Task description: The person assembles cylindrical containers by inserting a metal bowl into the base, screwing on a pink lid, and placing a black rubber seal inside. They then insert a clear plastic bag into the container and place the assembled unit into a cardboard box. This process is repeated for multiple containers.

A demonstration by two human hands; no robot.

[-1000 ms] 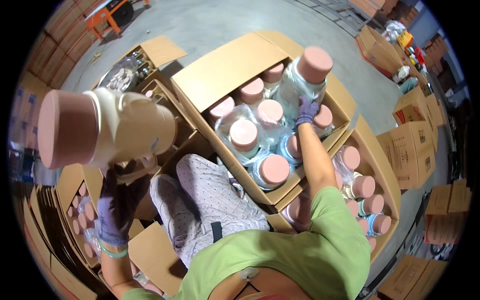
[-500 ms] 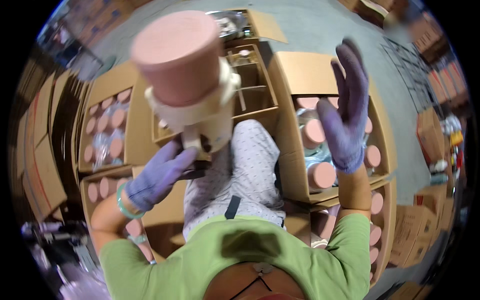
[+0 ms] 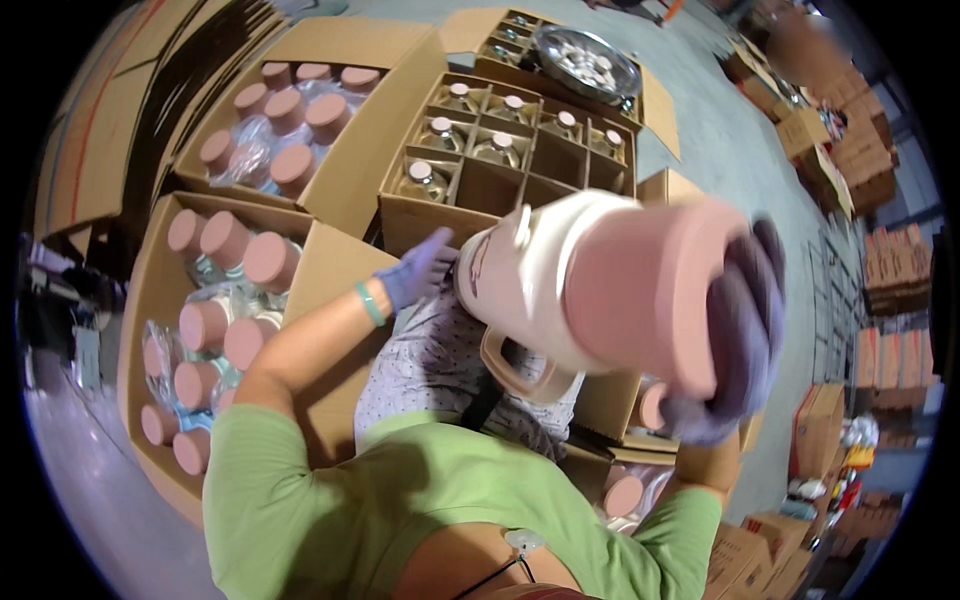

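A large white insulated jug with a wide pink lid and a pale loop handle lies tilted sideways over my lap. My right hand wraps round the lid end, blurred by motion. Near the jug's base is my left hand, its visible fingers stretched toward it; the jug partly hides the fingertips, so I cannot tell whether they touch. Both hands wear purple gloves.
Left boxes hold pink-topped items in clear plastic. Ahead, a divided carton contains several bottles with metallic necks. Behind it sits a metal bowl with small pale pieces. Stacked cartons stand at far right.
The jug has swung from upright at left to sideways at right. My right hand, previously raised and empty, has closed round its lid. My left hand has left the handle area for the base.
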